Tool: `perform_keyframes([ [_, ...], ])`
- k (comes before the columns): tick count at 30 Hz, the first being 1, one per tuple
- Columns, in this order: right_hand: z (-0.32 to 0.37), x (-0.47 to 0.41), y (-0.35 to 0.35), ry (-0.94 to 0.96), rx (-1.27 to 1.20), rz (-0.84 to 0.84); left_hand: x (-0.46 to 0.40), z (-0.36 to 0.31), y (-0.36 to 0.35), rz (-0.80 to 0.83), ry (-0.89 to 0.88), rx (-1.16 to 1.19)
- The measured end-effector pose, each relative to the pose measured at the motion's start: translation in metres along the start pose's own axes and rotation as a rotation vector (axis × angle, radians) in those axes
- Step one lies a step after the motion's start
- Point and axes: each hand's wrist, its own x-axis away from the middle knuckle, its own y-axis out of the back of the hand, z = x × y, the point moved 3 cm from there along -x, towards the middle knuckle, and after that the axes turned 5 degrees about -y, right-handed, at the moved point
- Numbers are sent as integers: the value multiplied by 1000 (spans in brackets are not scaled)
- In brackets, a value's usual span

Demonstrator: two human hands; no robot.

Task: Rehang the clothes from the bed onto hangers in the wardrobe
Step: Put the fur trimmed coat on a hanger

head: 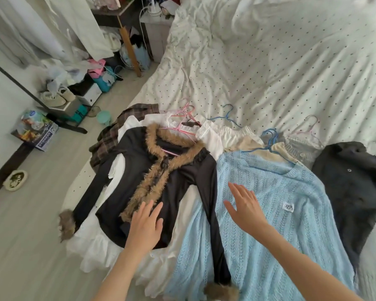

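Pale grey floor [41,246], dark wooden desk [117,16], white curtain [52,29], soft daylight

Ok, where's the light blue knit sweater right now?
In the head view, the light blue knit sweater lies flat on the bed, lower right, between the fur-trimmed black cardigan and the dark jacket, under the open right hand.

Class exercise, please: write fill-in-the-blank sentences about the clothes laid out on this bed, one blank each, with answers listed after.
1. The black top has a collar trimmed in brown ____.
2. The left hand is over the ____ top.
3. The knit sweater under the right hand is light ____.
4. The hanger in the black top is ____.

Answers: fur; black; blue; pink
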Motion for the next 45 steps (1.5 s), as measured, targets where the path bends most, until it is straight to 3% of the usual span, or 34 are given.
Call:
perform_keyframes([
  [5,24,-66,13,12,-7,3,-60,19,32,-35,15,-16],
  [10,45,-135,8,-16,42,40,-135,49,52,49,-20,-66],
  [22,49,-282,-52,-334,-46,139,-350,120,64,38,-259,-320],
  [28,44,-305,-85,-451,-123,237,-396,140,48,63,-282,-308],
  [37,57,-286,-73,-570,-215,20,-391,157,61,27,-256,-253],
  [45,48,-175,-36,-541,-353,-253,-323,95,106,109,-258,15],
])
